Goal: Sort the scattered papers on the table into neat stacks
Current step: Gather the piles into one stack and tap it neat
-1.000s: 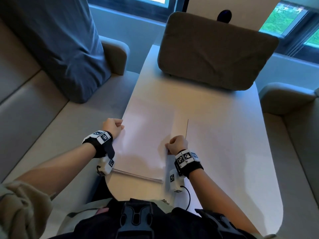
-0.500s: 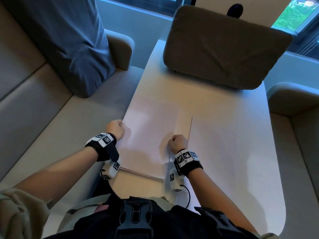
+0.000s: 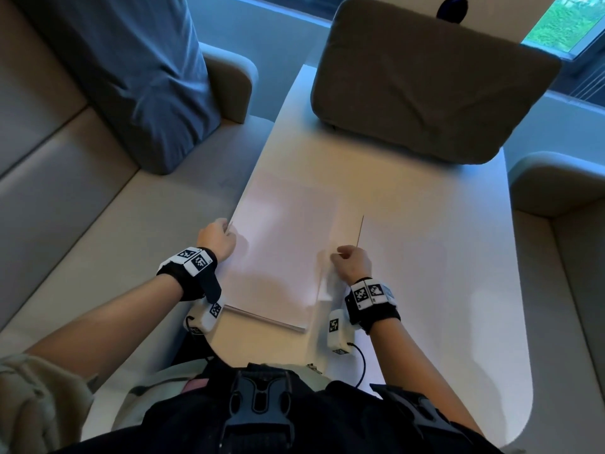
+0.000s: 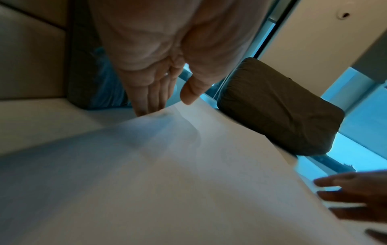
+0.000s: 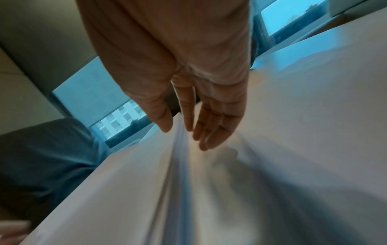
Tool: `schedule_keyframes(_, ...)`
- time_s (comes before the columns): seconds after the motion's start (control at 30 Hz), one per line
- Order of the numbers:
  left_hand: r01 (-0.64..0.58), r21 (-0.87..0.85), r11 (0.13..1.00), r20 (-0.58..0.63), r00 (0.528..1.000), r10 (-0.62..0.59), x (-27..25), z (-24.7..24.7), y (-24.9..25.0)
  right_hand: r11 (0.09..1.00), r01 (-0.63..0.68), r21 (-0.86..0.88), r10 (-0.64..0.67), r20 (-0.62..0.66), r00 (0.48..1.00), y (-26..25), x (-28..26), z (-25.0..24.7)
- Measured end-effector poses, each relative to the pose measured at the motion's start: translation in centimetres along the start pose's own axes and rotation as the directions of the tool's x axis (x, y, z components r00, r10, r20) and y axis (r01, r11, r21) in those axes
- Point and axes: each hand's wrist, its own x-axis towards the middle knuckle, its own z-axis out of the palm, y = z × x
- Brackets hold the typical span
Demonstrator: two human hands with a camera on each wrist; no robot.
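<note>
A stack of white papers (image 3: 281, 250) lies on the near left part of the white table (image 3: 442, 306). My left hand (image 3: 217, 237) holds the stack's left edge. In the left wrist view its thumb lies on top and its fingers (image 4: 146, 102) go under the sheets (image 4: 188, 165). My right hand (image 3: 352, 263) holds the right edge. In the right wrist view the thumb lies on one side of that edge and the fingers (image 5: 205, 131) on the other. The edge (image 5: 178, 165) looks slightly raised and blurred. A thin dark line (image 3: 360, 231) runs just beyond the right hand; what it belongs to is unclear.
A brown cushion (image 3: 425, 83) stands across the table's far end. A blue-grey cushion (image 3: 131, 70) leans on the beige sofa (image 3: 82, 208) to the left. A sofa armrest (image 3: 556, 181) borders the right side. The table's rounded near edge is by my body.
Both hands stay on the stack's side edges, barely shifted. The right edge near my right wrist now looks a little lifted and blurred. The head view has tilted slightly.
</note>
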Motion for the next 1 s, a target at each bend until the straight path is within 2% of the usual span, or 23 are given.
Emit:
schedule_keyframes(0.1, -0.081, 0.109, 0.991, -0.103, 0.990, 0.092, -1.5, 0.2, 0.4, 0.998, -0.030, 0.048, 0.036, -0.133, 0.990, 3.2, -0.1, -3.0)
schedule_keyframes(0.23, -0.276, 0.142, 0.951, -0.077, 0.954, 0.289, -3.4, 2.1, -0.2, 0.973, -0.224, -0.045, 0.208, -0.237, 0.949, 8.7, -0.2, -7.1)
schedule_keyframes(0.3, -0.303, 0.162, 0.939, -0.046, 0.948, 0.314, -4.3, 3.2, -0.6, 0.926, -0.357, -0.121, 0.314, -0.275, 0.909, 10.9, -0.6, -8.6)
schedule_keyframes(0.4, -0.251, 0.265, 0.931, -0.005, 0.965, 0.262, -5.5, 4.1, -0.6, 0.866, -0.474, -0.161, 0.421, -0.279, 0.863, 13.2, -1.4, -9.6)
schedule_keyframes(0.5, -0.231, 0.295, 0.927, 0.003, 0.971, 0.241, -5.6, 4.3, -0.5, 0.858, -0.488, -0.157, 0.426, -0.311, 0.849, 14.2, -1.5, -9.5)
schedule_keyframes(0.7, -0.208, 0.216, 0.954, 0.031, 0.978, 0.206, -5.0, 4.5, -0.8, 0.851, -0.517, -0.094, 0.472, -0.297, 0.830, 13.6, -1.4, -9.7)
schedule_keyframes(0.87, -0.187, 0.186, 0.965, 0.017, 0.982, 0.187, -5.0, 4.8, -1.1, 0.894, -0.439, -0.089, 0.380, -0.370, 0.848, 13.8, -1.7, -8.8)
schedule_keyframes(1.0, -0.201, 0.184, 0.962, 0.010, 0.979, 0.203, -4.7, 4.7, -1.1, 0.863, -0.501, -0.067, 0.462, -0.299, 0.835, 13.4, -1.6, -9.4)
